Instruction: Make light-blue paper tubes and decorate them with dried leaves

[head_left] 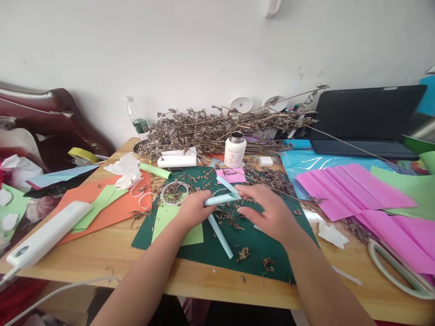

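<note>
My left hand (195, 208) is closed around the near end of a light-blue rolled paper tube (220, 199), which points to the right. A second light-blue tube (227, 184) slants down to meet the tip of the first; whether the two are joined I cannot tell. My right hand (267, 209) is by that meeting point, thumb and fingers apart, with the fingertips at or just touching the tube ends. Below my left hand, a third light-blue tube (220, 236) lies slanted on the green cutting mat (200, 262). Light-green paper (193, 234) is under my left wrist.
Dried plant stalks (210, 124) lie along the wall behind a white open bottle (235, 149). Tape rolls, including a clear one (174, 194), and leaf crumbs are on the mat. Pink crepe paper (353, 185), scissors (401, 271) and a laptop (367, 117) are at right; a white glue gun-like device (50, 233) at left.
</note>
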`<state>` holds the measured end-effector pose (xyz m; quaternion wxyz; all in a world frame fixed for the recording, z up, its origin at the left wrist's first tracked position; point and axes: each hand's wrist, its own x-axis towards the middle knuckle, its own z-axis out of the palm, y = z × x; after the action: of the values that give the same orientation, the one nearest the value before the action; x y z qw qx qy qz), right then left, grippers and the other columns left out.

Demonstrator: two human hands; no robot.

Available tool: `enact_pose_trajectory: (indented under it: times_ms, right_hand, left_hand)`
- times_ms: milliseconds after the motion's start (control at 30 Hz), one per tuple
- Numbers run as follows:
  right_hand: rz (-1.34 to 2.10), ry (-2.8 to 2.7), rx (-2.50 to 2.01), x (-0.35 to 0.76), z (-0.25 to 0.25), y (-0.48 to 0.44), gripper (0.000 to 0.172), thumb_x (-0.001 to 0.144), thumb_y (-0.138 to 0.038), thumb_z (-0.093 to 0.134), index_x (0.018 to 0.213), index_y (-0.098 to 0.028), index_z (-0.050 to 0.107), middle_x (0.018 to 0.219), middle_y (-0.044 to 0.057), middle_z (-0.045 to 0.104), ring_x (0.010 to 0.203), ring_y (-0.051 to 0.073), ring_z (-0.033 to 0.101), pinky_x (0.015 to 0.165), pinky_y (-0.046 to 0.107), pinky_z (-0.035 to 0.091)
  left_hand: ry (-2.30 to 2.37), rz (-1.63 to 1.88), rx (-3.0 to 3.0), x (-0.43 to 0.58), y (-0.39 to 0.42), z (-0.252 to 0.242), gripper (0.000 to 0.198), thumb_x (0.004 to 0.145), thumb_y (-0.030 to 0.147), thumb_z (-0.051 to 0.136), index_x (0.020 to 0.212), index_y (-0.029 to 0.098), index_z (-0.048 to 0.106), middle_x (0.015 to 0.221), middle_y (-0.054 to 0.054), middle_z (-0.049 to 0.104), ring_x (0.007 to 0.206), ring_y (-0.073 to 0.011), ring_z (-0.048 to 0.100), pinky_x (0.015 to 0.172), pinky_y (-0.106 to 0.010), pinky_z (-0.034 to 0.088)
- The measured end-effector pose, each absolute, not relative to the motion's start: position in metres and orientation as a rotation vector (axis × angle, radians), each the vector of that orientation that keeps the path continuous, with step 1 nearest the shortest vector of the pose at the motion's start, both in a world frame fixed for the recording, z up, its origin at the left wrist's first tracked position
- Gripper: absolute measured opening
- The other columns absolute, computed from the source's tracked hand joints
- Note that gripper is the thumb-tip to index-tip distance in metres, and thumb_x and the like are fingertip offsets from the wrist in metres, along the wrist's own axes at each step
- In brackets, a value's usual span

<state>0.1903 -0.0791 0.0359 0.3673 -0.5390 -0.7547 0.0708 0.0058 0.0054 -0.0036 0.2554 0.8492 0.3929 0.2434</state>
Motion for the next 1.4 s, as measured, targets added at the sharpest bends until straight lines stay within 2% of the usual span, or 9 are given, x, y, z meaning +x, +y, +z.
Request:
enact_pose_trajectory:
  times_ms: [167,300,400,467,600,700,867,1233,1400]
  right_hand:
    - [-0.213,-1.630,-2.057,0.266,0.044,-0.062,0.035,0.079,-0.035,0.032,0.103,-0.018,0.051,0.094,0.008,0.058,0.083,0.022,0.052,0.070,0.034,0.039]
    - [-0.054,-1.757,-2.292,0.312,0.016,-0.033,0.035,0.075,-0.038,0.035,0.094,-0.019,0.058,0.093,0.010,0.058,0.080,0.024,0.053,0.061,0.033,0.038]
    - [0.014,-1.839,-2.276,0.312,-0.008,-0.021,0.032,0.072,-0.040,0.039,0.092,-0.024,0.059,0.093,0.005,0.059,0.080,0.021,0.053,0.059,0.028,0.037]
    - [0.030,-1.846,-2.286,0.304,-0.018,-0.016,0.028,0.071,-0.038,0.041,0.087,-0.026,0.061,0.090,0.004,0.059,0.079,0.020,0.053,0.056,0.027,0.035]
    - [0.024,-1.782,-2.316,0.297,-0.019,-0.010,0.024,0.069,-0.033,0.042,0.079,-0.025,0.062,0.085,0.005,0.060,0.077,0.022,0.053,0.053,0.028,0.031]
    - [-0.008,-1.694,-2.318,0.298,-0.008,-0.008,0.025,0.068,-0.034,0.042,0.081,-0.025,0.061,0.087,0.005,0.061,0.080,0.025,0.052,0.055,0.031,0.030]
    - [-0.063,-1.502,-2.285,0.294,0.003,-0.012,0.029,0.069,-0.037,0.041,0.086,-0.024,0.060,0.091,0.005,0.061,0.084,0.026,0.050,0.062,0.035,0.031]
    - [0.011,-1.320,-1.948,0.259,0.010,-0.027,0.026,0.068,-0.037,0.047,0.082,-0.020,0.061,0.082,0.004,0.061,0.073,0.018,0.053,0.064,0.032,0.038]
    - [0.158,-1.192,-1.750,0.235,0.011,-0.035,0.027,0.066,-0.038,0.051,0.081,-0.018,0.061,0.078,0.004,0.060,0.068,0.016,0.052,0.064,0.031,0.041]
  left_hand:
    - [0.974,0.887,1.658,0.006,0.007,-0.014,0.025,0.066,0.034,0.053,0.054,0.017,0.039,0.046,0.005,0.035,0.044,-0.0074,0.033,0.043,-0.020,0.025]
    - [0.667,0.866,1.301,0.009,0.006,-0.014,0.025,0.067,0.031,0.054,0.060,0.017,0.034,0.041,0.009,0.028,0.035,-0.0035,0.026,0.036,-0.016,0.019]
    - [0.484,0.743,1.242,0.006,0.007,-0.011,0.023,0.070,0.036,0.051,0.075,0.019,0.036,0.042,0.010,0.035,0.031,-0.0027,0.025,0.032,-0.015,0.019]
    - [0.436,0.686,1.275,0.003,0.010,-0.010,0.026,0.071,0.040,0.049,0.081,0.019,0.036,0.044,0.009,0.039,0.030,-0.0032,0.027,0.031,-0.015,0.020]
    - [0.535,0.725,1.415,0.000,0.014,-0.014,0.026,0.072,0.042,0.046,0.072,0.018,0.035,0.046,0.008,0.040,0.035,-0.0049,0.036,0.037,-0.017,0.027]
    - [0.733,0.727,1.705,0.000,0.015,-0.013,0.027,0.072,0.042,0.045,0.067,0.016,0.039,0.053,0.004,0.042,0.048,-0.0076,0.042,0.048,-0.021,0.034]
    - [0.819,0.619,2.266,0.000,0.010,-0.004,0.022,0.075,0.036,0.041,0.070,0.016,0.048,0.068,0.000,0.048,0.065,-0.0120,0.045,0.059,-0.024,0.034]
    - [1.148,0.454,2.525,0.000,0.013,-0.001,0.011,0.071,0.026,0.039,0.070,0.020,0.048,0.069,0.001,0.051,0.064,-0.0130,0.047,0.053,-0.022,0.031]
    - [1.219,0.328,2.607,0.001,0.014,-0.001,0.016,0.072,0.031,0.039,0.070,0.021,0.051,0.073,0.000,0.054,0.068,-0.0148,0.049,0.053,-0.023,0.031]
